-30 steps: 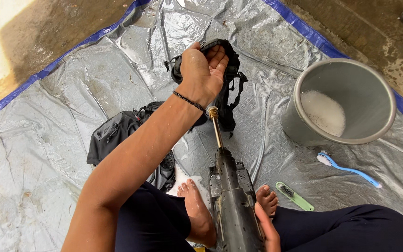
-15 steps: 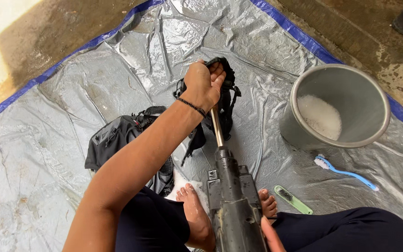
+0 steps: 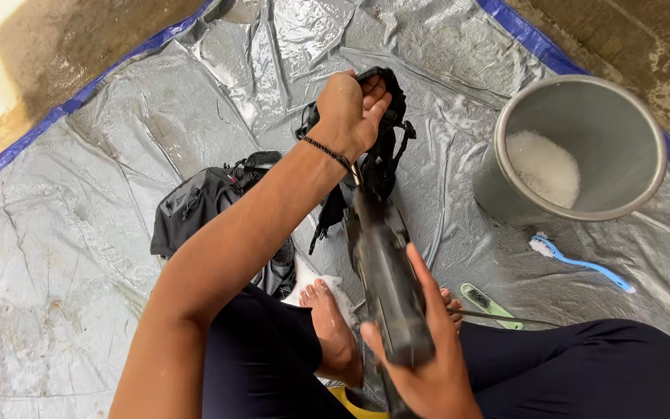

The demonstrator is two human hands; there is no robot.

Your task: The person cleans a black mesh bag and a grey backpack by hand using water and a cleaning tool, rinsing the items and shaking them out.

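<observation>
My left hand (image 3: 350, 112) is raised over the grey tarp (image 3: 79, 256), its fingers closed on a black strappy piece of gear (image 3: 385, 147) that hangs from it. My right hand (image 3: 428, 349) grips the body of a dark spray gun (image 3: 385, 279) near my lap, its brass nozzle pointing up at the black gear. A dark grey backpack (image 3: 203, 206) lies on the tarp to the left of my left forearm. My bare feet (image 3: 331, 326) rest on the tarp below the gun.
A grey bucket (image 3: 645, 147) with foamy water stands at the right. A blue-handled brush (image 3: 579, 264) and a green brush (image 3: 490, 302) lie near it. The blue tarp edge (image 3: 529, 39) borders wet concrete ground.
My left hand has kept hold of the black gear, lifting it slightly. My right hand has come into view on the spray gun, which has tilted and moved closer to the gear.
</observation>
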